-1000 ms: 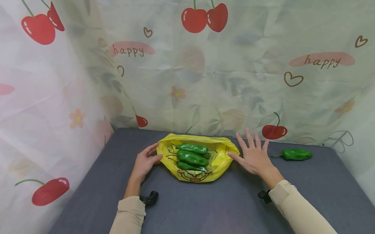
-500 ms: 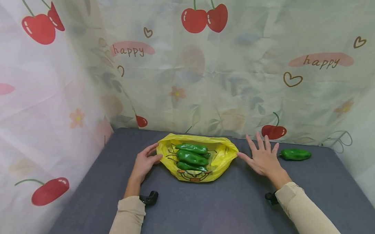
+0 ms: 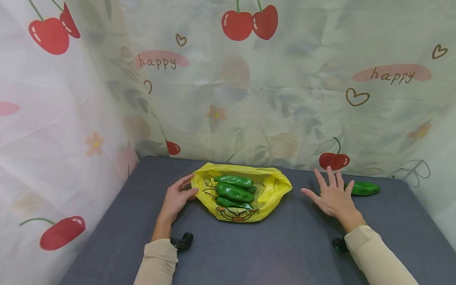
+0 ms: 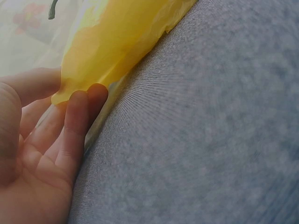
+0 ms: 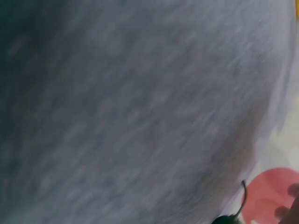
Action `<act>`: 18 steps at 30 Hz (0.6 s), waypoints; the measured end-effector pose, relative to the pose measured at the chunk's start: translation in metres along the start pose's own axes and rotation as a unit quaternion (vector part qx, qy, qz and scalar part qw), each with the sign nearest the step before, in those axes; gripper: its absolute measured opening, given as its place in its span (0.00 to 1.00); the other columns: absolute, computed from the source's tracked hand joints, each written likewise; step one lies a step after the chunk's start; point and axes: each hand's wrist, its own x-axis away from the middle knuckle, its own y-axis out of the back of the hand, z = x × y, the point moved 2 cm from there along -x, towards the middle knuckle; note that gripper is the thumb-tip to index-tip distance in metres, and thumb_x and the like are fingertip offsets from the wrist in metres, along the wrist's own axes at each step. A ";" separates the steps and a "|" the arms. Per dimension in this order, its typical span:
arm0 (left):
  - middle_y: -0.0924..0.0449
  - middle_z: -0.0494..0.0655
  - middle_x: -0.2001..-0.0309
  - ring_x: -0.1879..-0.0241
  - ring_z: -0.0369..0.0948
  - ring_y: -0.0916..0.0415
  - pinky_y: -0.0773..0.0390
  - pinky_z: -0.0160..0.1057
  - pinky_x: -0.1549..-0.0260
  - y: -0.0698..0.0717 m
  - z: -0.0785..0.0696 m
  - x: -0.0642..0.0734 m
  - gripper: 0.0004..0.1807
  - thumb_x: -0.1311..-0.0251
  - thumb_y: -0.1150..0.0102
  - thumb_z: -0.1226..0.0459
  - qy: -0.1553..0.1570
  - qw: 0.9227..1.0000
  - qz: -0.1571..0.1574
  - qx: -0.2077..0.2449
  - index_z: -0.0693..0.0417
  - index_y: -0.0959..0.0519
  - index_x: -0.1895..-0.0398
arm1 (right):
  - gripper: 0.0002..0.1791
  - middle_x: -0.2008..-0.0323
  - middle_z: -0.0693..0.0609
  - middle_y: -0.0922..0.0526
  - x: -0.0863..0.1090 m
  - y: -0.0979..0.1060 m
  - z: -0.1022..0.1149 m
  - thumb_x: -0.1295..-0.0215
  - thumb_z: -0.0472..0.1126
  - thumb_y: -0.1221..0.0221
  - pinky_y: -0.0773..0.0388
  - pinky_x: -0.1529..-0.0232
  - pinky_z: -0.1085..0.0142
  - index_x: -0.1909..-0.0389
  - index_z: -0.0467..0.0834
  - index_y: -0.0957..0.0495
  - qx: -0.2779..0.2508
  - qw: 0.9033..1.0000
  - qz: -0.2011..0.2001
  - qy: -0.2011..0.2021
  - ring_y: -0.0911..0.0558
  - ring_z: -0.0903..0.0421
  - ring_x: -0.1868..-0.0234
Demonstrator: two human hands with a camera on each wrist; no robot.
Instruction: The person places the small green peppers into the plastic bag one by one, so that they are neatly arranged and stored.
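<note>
In the head view a yellow plastic bag [image 3: 269,202] lies at the middle of the table, its mouth toward me. Several green peppers [image 3: 234,192], with thin stems, lie inside it. My left hand [image 3: 176,201] pinches the bag's left edge; the left wrist view shows the yellow film [image 4: 110,51] between thumb and fingers. My right hand [image 3: 336,199] is spread, holding nothing, between the bag and a single green pepper [image 3: 366,189] at the right, whose stem end it covers from above. The right wrist view catches only a stem with a bit of that pepper [image 5: 227,219] and some fingertips [image 5: 293,207].
The dark grey table [image 3: 224,259] ends at the back against a curtain [image 3: 252,84] printed with cherries. More of this cloth hangs at the left. A pale wall [image 3: 449,188] borders the right side.
My right hand has moved right, from the bag's right edge toward the single pepper, and now partly covers it. The left hand and the bag have stayed in place.
</note>
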 end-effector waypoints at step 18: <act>0.30 0.51 0.27 0.46 0.43 0.17 0.13 0.38 0.52 -0.001 0.001 0.000 0.32 0.36 0.31 0.58 -0.004 1.000 -0.004 -0.009 0.39 0.27 0.28 | 0.63 0.23 0.26 0.57 0.011 0.014 -0.045 0.41 0.81 0.47 0.69 0.35 0.16 0.18 0.44 0.55 0.007 1.000 -0.012 0.001 0.58 0.22 0.24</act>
